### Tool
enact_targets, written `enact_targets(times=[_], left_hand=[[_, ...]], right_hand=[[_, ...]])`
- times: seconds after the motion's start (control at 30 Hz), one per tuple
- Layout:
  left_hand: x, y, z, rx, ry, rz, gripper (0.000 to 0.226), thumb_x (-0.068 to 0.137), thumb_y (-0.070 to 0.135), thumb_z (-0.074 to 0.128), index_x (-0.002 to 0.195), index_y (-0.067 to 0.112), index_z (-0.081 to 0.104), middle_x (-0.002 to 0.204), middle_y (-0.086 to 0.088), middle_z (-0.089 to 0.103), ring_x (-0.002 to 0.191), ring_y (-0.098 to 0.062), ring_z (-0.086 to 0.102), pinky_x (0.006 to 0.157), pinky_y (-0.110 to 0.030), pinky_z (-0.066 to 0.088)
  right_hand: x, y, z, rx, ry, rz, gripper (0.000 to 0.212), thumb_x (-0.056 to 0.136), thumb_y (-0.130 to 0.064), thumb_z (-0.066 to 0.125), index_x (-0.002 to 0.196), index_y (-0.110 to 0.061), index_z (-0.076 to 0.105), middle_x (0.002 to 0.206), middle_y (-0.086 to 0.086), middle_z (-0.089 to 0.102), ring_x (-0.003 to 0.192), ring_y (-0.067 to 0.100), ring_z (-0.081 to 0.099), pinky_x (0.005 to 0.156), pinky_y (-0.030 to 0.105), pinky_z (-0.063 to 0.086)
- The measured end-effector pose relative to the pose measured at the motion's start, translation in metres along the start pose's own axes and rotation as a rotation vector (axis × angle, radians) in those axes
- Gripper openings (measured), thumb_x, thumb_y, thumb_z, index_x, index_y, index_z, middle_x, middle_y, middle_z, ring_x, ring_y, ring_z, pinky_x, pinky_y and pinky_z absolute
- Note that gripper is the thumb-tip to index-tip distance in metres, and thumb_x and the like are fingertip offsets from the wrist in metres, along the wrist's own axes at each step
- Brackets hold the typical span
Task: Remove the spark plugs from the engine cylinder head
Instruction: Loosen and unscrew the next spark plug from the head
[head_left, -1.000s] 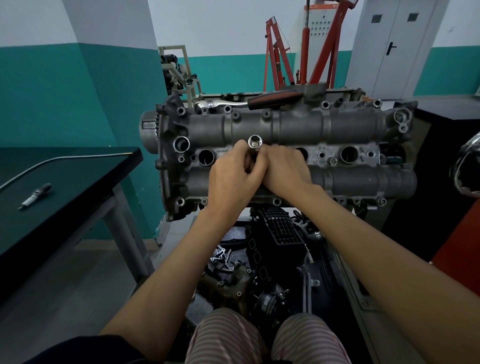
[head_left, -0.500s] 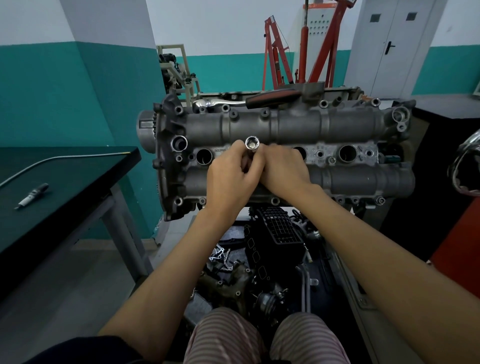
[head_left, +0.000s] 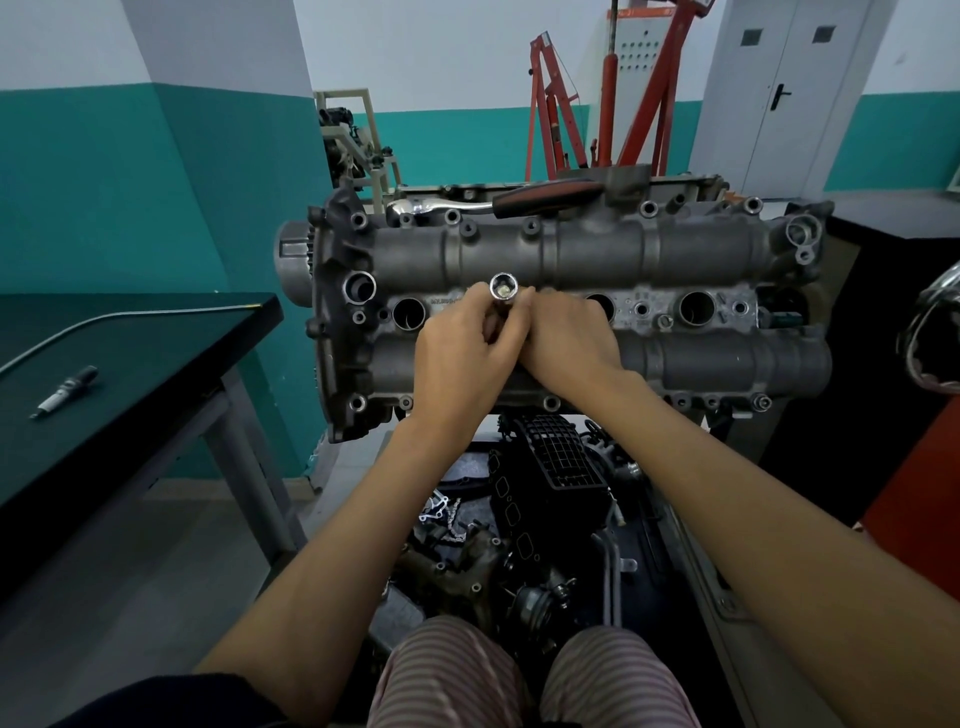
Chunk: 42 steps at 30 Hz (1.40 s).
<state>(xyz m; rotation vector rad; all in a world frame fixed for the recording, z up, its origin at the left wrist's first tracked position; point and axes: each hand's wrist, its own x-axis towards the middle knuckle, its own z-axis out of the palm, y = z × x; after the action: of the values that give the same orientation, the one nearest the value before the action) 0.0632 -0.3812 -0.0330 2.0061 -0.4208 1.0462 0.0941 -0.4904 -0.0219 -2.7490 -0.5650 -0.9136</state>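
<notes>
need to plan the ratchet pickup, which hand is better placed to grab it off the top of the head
Probably the right. The ratchet lies along the cylinder head's far edge, red handle toward the right hand. The left hand grips the socket and can steady it.

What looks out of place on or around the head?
Only the ratchet, lying loose along the cylinder head's far top edge, where it could slide off. One spark plug lies on the table. No visible damage or spills.
</notes>
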Motion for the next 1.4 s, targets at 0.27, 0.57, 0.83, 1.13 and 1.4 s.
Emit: enact_targets(times=[0.27, 0.57, 0.83, 1.13, 1.4], left_hand=[[-0.0002, -0.0020, -0.0003, 0.040, -0.032, 0.012, 0.031, 0.092, 0.025, 0.053, 0.069, 0.005, 0.048, 0.050, 0.006, 0.036, 0.049, -0.014, 0.039, 0.050, -0.024, 0.030], [0.0015, -0.0012, 0.0007, 0.060, -0.038, 0.006, 0.043, 0.093, 0.023, 0.054, 0.058, 0.021, 0.030, 0.047, 0.009, 0.030, 0.045, -0.011, 0.031, 0.048, -0.027, 0.025], [0.0006, -0.0005, 0.0006, 0.043, -0.032, -0.005, 0.030, 0.092, 0.027, 0.053, 0.072, 0.006, 0.046, 0.051, 0.005, 0.041, 0.051, -0.017, 0.045, 0.049, -0.020, 0.031], [0.0016, 0.0003, 0.0005, 0.060, -0.031, 0.002, 0.037, 0.093, 0.027, 0.053, 0.062, 0.011, 0.041, 0.047, 0.007, 0.034, 0.048, -0.013, 0.037, 0.051, -0.029, 0.030], [0.0028, 0.0013, 0.0015, 0.055, -0.020, 0.007, 0.046, 0.093, 0.025, 0.056, 0.057, 0.030, 0.027, 0.044, 0.007, 0.031, 0.046, -0.012, 0.034, 0.051, -0.033, 0.033]], right_hand=[[0.0016, 0.0002, 0.0039, 0.029, 0.016, 0.002, 0.018, 0.091, -0.027, 0.040, 0.100, -0.011, 0.042, 0.081, 0.008, 0.064, 0.073, 0.032, 0.060, 0.055, 0.033, 0.023], [0.0003, -0.0002, 0.0015, 0.056, 0.032, 0.003, 0.020, 0.089, -0.034, 0.044, 0.091, -0.017, 0.053, 0.084, 0.009, 0.065, 0.080, 0.032, 0.060, 0.059, 0.031, 0.023], [0.0013, 0.0005, 0.0041, 0.010, 0.010, 0.014, 0.014, 0.091, -0.029, 0.041, 0.081, -0.022, 0.035, 0.083, 0.008, 0.062, 0.075, 0.030, 0.059, 0.058, 0.031, 0.024], [0.0019, 0.0002, 0.0053, 0.053, 0.022, 0.033, 0.025, 0.090, -0.035, 0.041, 0.102, -0.013, 0.048, 0.082, 0.007, 0.065, 0.075, 0.031, 0.061, 0.057, 0.032, 0.024], [-0.0008, -0.0011, -0.0003, 0.034, 0.029, 0.006, 0.016, 0.090, -0.029, 0.041, 0.081, -0.021, 0.051, 0.084, 0.008, 0.065, 0.079, 0.030, 0.059, 0.058, 0.031, 0.024]])
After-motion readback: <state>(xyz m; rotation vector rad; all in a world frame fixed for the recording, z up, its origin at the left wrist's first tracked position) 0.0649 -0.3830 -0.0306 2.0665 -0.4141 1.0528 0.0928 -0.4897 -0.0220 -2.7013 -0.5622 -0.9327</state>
